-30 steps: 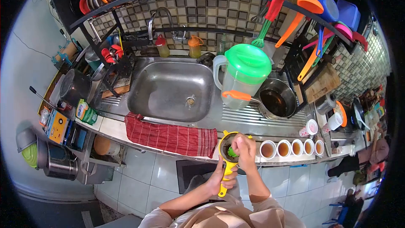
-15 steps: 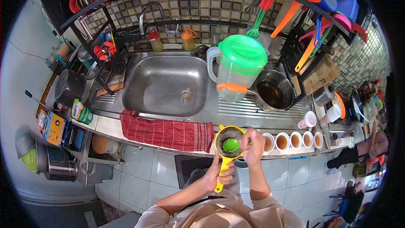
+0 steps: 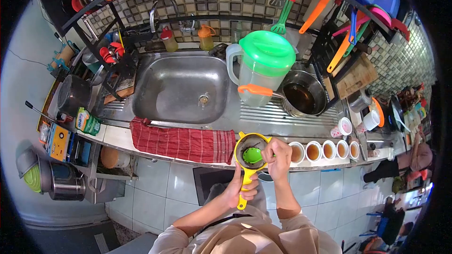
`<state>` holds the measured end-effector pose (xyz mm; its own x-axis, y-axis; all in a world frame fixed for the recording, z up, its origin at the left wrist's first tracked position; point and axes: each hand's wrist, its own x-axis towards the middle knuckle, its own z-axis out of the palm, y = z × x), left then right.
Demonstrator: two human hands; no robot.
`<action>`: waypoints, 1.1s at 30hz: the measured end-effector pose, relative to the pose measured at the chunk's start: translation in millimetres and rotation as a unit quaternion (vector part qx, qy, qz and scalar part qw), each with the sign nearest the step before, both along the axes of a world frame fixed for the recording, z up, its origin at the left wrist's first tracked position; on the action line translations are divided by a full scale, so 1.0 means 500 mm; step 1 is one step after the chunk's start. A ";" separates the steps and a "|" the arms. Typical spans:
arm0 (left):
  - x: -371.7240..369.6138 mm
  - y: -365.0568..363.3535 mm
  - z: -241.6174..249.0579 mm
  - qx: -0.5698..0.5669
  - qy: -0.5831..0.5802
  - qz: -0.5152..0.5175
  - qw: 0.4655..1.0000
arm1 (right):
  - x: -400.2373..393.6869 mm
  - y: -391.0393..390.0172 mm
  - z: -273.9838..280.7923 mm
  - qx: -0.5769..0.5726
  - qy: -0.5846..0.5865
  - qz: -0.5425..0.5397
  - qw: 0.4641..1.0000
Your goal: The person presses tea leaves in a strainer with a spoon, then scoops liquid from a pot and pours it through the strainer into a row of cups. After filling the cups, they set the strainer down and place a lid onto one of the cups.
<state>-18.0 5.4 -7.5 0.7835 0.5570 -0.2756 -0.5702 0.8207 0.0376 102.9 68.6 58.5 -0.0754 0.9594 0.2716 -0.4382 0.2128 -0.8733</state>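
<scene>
My left hand (image 3: pixel 239 189) is wrapped round the handle of a yellow strainer (image 3: pixel 247 176), which is level above the counter's front edge. Dark bits lie in its mesh. A green spoon (image 3: pixel 252 155) rests with its bowl inside the strainer, and my right hand (image 3: pixel 278 158) is closed on its handle. Whatever sits directly under the strainer is hidden. Just right of my right hand, several white cups (image 3: pixel 313 151) of brown liquid stand in a row along the counter edge.
A red checked towel (image 3: pixel 183 142) lies left of the strainer, before the steel sink (image 3: pixel 181 89). Behind stand a green-lidded pitcher (image 3: pixel 264 61) and a saucepan (image 3: pixel 301 96) with dark liquid and an orange handle. Utensils hang at upper right. A person (image 3: pixel 419 155) is at far right.
The whole view has shifted slightly, so the counter sits a little higher and further left. Both hands keep their grips, and the spoon has stayed in the strainer.
</scene>
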 end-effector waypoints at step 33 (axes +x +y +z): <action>0.018 -0.007 0.036 0.019 0.044 0.029 0.998 | 0.033 -0.017 0.016 0.401 -0.129 0.135 0.897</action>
